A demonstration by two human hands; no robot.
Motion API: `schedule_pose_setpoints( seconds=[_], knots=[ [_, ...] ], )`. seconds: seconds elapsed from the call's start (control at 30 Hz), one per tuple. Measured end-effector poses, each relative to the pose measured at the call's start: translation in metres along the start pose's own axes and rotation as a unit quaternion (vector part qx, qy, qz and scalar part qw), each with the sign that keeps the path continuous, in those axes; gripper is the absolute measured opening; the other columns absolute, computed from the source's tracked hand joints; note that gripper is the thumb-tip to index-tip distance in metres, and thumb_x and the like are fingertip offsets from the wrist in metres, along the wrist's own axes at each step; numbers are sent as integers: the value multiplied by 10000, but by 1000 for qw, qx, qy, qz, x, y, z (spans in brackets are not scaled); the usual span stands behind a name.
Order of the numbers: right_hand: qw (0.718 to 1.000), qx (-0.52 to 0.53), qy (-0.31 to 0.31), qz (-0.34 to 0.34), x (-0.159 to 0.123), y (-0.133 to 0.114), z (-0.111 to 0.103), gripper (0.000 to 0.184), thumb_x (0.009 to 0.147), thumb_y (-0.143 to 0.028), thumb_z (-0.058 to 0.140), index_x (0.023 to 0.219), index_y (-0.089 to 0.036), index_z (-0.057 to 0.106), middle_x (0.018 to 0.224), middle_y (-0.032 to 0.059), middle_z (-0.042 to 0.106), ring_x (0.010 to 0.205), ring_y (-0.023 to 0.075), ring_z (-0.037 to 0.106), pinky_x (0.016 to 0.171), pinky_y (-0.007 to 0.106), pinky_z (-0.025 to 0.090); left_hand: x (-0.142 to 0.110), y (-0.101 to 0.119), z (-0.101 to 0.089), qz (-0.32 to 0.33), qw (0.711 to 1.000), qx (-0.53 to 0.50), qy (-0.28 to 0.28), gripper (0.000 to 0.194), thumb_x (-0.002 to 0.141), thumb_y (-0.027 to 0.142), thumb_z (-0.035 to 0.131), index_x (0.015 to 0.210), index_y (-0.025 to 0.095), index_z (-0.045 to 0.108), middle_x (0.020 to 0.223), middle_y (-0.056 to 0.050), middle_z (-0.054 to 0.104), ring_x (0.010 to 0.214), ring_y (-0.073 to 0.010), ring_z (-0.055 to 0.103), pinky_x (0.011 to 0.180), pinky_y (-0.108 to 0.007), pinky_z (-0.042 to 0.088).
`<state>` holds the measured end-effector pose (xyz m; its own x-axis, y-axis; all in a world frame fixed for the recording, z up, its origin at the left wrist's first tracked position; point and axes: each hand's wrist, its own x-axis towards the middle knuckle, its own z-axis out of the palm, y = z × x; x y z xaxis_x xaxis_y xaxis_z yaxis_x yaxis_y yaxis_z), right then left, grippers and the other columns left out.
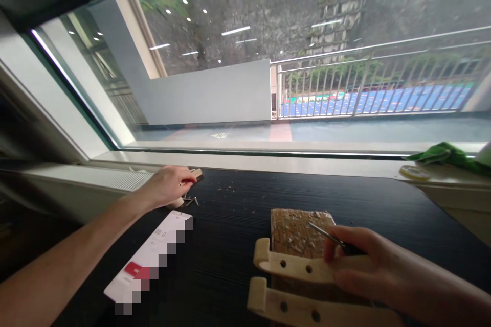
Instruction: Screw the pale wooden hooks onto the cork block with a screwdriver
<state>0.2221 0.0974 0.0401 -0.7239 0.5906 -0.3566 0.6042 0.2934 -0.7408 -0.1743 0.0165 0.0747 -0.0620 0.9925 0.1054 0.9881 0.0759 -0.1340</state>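
My left hand (169, 185) reaches to the far left of the black table, its fingers closed around a small wooden piece (197, 173). Several small metal screws or nails (191, 201) lie just below those fingers. In my right hand (366, 258) is a thin metal tool (325, 231) with a dark handle, its narrow tip pointing left over a rough brown block (295, 235). A pale wooden bar (295, 267) with two visible holes and a raised left end lies across the block, under my right fingers. A similar wooden bar (299, 307) is nearer to me, partly cut off.
A phone (143, 255) showing a timer lies on the black table (226, 235), left of the block. Small crumbs are scattered farther back. A green cloth (441, 156) and a yellow round item (414, 172) rest on the windowsill at right. The window (238, 87) rises behind.
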Motion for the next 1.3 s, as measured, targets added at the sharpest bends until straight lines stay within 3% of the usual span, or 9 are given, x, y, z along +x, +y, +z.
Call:
schedule_pose_setpoints(
  seconds=[0.1, 0.27, 0.7, 0.83, 0.93, 1.03, 1.13, 1.3],
  knots=[
    [1000, -3, 7, 4, -1, -3, 1, 274, 719, -325, 556, 958, -196, 593, 757, 3, 572, 638, 132, 465, 536, 202, 373, 5, -7, 15, 30, 999, 22, -29, 215, 796, 179, 522, 833, 226, 728, 900, -36, 708, 890, -225, 617, 912, -407, 396],
    [1000, -8, 13, 10, -2, -4, 1, 275, 711, -336, 566, 949, -200, 593, 788, 14, 589, 675, 147, 485, 556, 206, 385, 4, 1, 31, 53, 996, 46, -49, 237, 697, 59, 547, 775, 218, 704, 907, -40, 704, 987, -231, 594, 969, -420, 340],
    [1000, -3, 7, -13, 0, 0, -1, 221, 743, -266, 545, 944, -183, 584, 745, -5, 567, 642, 122, 470, 520, 195, 361, 15, 3, 35, 71, 994, 58, -55, 144, 689, 73, 536, 615, 183, 595, 716, -27, 636, 823, -215, 589, 904, -397, 377],
    [999, 20, 3, -32, -3, -6, -4, 197, 724, -240, 570, 908, -172, 584, 713, -24, 541, 620, 102, 455, 517, 184, 357, 11, 44, 7, 76, 997, 20, -18, 102, 786, 188, 491, 774, 192, 592, 773, -17, 626, 745, -178, 568, 723, -298, 428],
    [999, 33, -3, -43, -4, -10, -6, 187, 723, -249, 581, 891, -167, 581, 733, -21, 544, 635, 100, 460, 524, 178, 360, -3, 101, -23, 119, 987, -109, -7, 86, 801, 217, 510, 808, 209, 595, 784, 16, 624, 737, -150, 562, 689, -250, 420],
    [998, 52, -3, -44, -3, -9, -6, 180, 712, -235, 579, 878, -166, 575, 721, -24, 539, 630, 98, 453, 505, 175, 347, -15, 154, -42, 207, 960, -188, -21, 79, 785, 170, 555, 801, 214, 619, 819, 22, 635, 798, -141, 560, 755, -237, 412],
    [997, 66, -4, -44, -1, -8, -4, 178, 691, -197, 562, 866, -165, 573, 656, -44, 496, 570, 82, 398, 462, 175, 304, -16, 187, -43, 286, 936, -201, -35, 119, 812, 134, 563, 763, 211, 641, 728, 28, 636, 765, -135, 561, 870, -273, 378],
    [994, 93, -11, -63, -2, -6, -5, 175, 674, -197, 565, 845, -159, 566, 626, -53, 462, 555, 75, 364, 455, 177, 292, -9, 203, -24, 320, 932, -166, -22, 124, 793, 150, 595, 675, 189, 592, 781, 4, 659, 812, -164, 567, 971, -361, 309]
  ],
)
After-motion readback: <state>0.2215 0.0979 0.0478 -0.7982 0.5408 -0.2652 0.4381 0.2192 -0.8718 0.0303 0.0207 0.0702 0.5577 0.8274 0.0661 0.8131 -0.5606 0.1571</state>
